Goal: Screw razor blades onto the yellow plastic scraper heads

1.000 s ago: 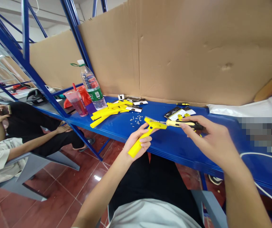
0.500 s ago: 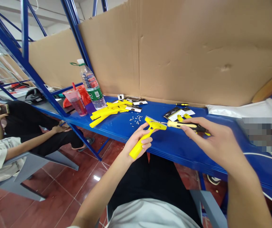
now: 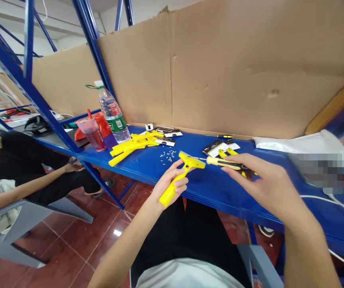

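My left hand (image 3: pixel 169 182) is closed around the handle of a yellow scraper (image 3: pixel 172 191), its wide head tilted up and to the right above the blue table edge. In my right hand (image 3: pixel 262 180) is a screwdriver (image 3: pixel 230 163) with a cream and black handle, its shaft pointing left across the scraper's head. Whether the tip sits in a screw is too small to tell. Small screws and nuts (image 3: pixel 168 155) lie scattered on the table just behind the scraper. More yellow scraper handles (image 3: pixel 130 147) are piled to the left.
A water bottle (image 3: pixel 112 114) and a red drink cup (image 3: pixel 92 134) stand at the left of the blue table (image 3: pixel 148 170). Black-and-white packets (image 3: pixel 215 147), another screwdriver (image 3: pixel 224 137) and a white plastic bag (image 3: pixel 280 146) lie further right. A seated person (image 3: pixel 34 176) is at the left.
The whole view has shifted slightly, so most things sit a little further left and lower. Both hands keep their holds, with the screwdriver still at the scraper's head.
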Motion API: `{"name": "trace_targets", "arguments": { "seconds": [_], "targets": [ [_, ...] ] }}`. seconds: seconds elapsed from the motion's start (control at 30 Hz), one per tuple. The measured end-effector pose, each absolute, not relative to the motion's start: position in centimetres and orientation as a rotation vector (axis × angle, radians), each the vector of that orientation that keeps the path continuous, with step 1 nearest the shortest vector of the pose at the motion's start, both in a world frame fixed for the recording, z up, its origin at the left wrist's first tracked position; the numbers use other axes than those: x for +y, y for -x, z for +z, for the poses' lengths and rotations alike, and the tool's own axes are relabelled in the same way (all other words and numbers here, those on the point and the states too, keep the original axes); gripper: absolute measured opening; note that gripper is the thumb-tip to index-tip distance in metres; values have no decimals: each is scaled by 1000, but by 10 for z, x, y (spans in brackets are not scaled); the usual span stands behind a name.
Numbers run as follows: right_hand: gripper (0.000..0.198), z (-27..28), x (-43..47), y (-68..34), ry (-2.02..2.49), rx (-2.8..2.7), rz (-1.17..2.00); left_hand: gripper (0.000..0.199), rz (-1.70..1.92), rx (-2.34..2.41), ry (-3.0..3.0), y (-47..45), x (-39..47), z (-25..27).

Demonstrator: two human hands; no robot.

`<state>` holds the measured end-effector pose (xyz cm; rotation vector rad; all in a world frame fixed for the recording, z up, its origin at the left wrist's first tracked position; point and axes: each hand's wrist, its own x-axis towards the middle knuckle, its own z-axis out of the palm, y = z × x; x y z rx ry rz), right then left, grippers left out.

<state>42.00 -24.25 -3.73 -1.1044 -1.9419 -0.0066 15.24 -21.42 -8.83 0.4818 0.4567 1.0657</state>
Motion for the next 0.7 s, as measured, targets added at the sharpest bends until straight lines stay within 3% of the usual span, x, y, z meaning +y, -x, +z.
{"name": "trace_targets", "arguments": {
  "seconds": [0.7],
  "targets": [
    [23, -37, -246, -420, 1108, -1939, -18, 57, 1087, 474, -595, -155, -215, -91]
  ]
}}
